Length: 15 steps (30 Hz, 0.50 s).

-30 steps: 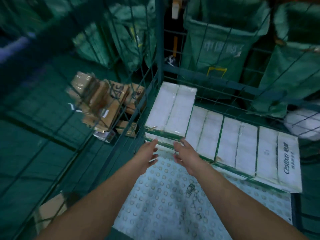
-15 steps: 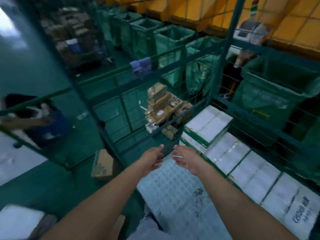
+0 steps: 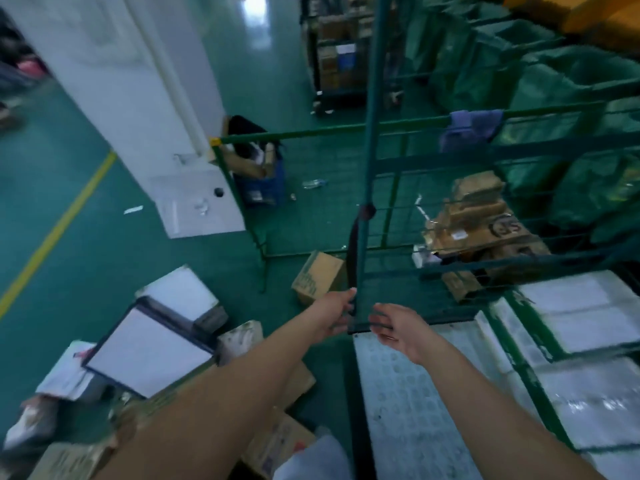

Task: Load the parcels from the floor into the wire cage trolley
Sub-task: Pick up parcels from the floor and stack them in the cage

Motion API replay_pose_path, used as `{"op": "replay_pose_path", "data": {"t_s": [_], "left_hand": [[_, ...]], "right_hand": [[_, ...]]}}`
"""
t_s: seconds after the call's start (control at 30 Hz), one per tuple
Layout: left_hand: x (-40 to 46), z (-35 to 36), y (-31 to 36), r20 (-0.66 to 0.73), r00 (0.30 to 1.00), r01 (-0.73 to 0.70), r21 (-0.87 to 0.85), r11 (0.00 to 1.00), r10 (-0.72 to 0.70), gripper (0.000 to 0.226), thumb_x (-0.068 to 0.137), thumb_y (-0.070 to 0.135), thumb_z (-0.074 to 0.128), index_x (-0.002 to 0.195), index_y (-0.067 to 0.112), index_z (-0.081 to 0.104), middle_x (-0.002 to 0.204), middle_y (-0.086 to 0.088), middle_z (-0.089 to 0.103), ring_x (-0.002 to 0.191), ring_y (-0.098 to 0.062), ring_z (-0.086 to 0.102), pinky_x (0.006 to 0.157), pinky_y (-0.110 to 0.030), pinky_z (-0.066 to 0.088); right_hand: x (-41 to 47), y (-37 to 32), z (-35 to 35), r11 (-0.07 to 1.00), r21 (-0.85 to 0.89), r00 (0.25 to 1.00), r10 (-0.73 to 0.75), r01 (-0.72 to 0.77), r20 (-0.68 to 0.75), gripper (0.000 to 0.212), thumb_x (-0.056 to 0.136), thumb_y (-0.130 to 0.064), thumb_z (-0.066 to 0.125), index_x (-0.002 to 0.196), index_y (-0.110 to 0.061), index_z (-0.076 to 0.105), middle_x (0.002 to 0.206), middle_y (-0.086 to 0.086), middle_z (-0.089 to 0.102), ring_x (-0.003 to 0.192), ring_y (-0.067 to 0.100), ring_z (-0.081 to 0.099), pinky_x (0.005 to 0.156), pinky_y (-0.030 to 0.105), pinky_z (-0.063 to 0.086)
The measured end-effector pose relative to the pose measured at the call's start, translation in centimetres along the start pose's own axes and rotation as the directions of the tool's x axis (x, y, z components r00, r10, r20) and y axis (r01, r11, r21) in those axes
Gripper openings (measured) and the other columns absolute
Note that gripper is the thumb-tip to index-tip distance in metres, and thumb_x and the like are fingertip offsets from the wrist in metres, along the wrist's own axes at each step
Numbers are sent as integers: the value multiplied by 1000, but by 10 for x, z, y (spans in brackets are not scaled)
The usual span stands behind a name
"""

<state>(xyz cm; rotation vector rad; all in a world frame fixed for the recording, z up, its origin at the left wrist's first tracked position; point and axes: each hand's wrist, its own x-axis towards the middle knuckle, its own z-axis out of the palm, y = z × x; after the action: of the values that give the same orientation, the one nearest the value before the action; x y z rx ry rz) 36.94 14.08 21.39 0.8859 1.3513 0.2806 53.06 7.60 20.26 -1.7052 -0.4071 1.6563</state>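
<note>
A glossy green floor (image 3: 104,244) spreads out to the left, crossed by a yellow line (image 3: 52,233). A white pillar (image 3: 138,98) rises far beyond the hands, light glaring off the floor behind it. Green sacks (image 3: 571,84) hang at far right; a blurred rack (image 3: 339,53), perhaps holding cartons, stands beyond.

- I see dim, teal-tinted light with white glare on the floor (image 3: 254,15) at top
- Motion blur smears everything; wide-angle bending curves the edges
</note>
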Motion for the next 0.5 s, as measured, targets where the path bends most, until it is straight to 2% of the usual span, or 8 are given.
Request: {"op": "replay_pose_path", "data": {"t_s": [0.07,0.13,0.2,0.3,0.4,0.5], "left_hand": [[4,-24,-9,-44,998,31,-38,999,-33,25,104,45,54,116,23,56,115,0,61,93,-16,60,94,-35,51],[8,-53,-14,-93,995,39,-81,996,-46,34,103,45,55,127,21,55,123,-1,59,95,-16,60,88,-34,53],[14,-82,-19,-142,987,50,-138,989,-70,39,103,45,55,132,18,54,126,-2,60,104,-18,62,82,-32,55],[17,-117,-27,-176,979,70,-199,977,-106,46,103,48,55,139,21,50,132,0,59,120,-22,61,96,-37,52],[17,-153,-34,-218,967,71,-275,959,-134,54,102,49,55,146,19,47,136,0,59,117,-22,62,99,-38,53],[11,-191,-43,-268,948,65,-364,929,-172,53,102,50,56,145,18,49,138,0,60,119,-21,62,108,-40,49]], "right_hand": [[14,-2,24,998,-60,999,25,-22,48,16,103,-26,58,111,-13,65,90,6,69,82,21,61,81,33,51],[32,-7,52,991,-128,995,37,-25,90,18,102,-27,60,112,-14,66,89,6,70,78,20,63,78,33,53],[45,-14,81,983,-180,992,54,-33,115,16,103,-27,59,113,-17,66,94,4,72,83,21,66,80,33,54],[58,-22,118,969,-243,986,84,-48,142,16,103,-28,59,115,-18,64,103,3,72,90,21,68,80,32,54],[73,-34,155,950,-311,979,101,-41,179,16,104,-28,56,114,-18,64,102,3,70,88,19,65,79,32,51],[88,-42,196,925,-379,972,101,-13,214,15,104,-28,57,113,-18,64,100,2,71,90,20,65,80,33,51]]}}
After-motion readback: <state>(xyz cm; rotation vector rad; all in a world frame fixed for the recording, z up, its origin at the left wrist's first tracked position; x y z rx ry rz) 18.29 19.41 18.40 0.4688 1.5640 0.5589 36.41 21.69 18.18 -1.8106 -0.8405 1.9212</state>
